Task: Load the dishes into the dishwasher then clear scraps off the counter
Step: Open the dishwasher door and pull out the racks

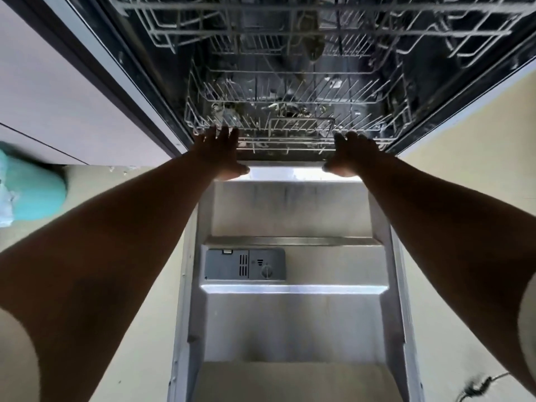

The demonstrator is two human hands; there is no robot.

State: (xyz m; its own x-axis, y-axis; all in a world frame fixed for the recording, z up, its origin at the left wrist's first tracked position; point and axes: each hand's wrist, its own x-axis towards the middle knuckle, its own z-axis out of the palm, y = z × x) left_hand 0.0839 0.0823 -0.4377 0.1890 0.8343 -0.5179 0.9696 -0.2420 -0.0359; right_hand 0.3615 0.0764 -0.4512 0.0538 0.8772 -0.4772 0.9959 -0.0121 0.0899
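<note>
- Left hand (222, 153) and right hand (352, 155): fingers spread and fairly straight, laid on the front rail of the lower rack (290, 123), one per corner, apparently to slide it evenly.
- Rack: inside the dishwasher (293, 76), behind the lowered door (293, 314).
- Long axis crosswise; front faces the person.

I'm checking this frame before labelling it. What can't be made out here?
Head view:
- Lower rack contents: dark, blurred, unidentifiable.
- Upper rack: cut off by the top edge.
- Left hand and right hand: silhouetted; grip on the rack unclear.
- Counter, dishes: out of frame.
</note>
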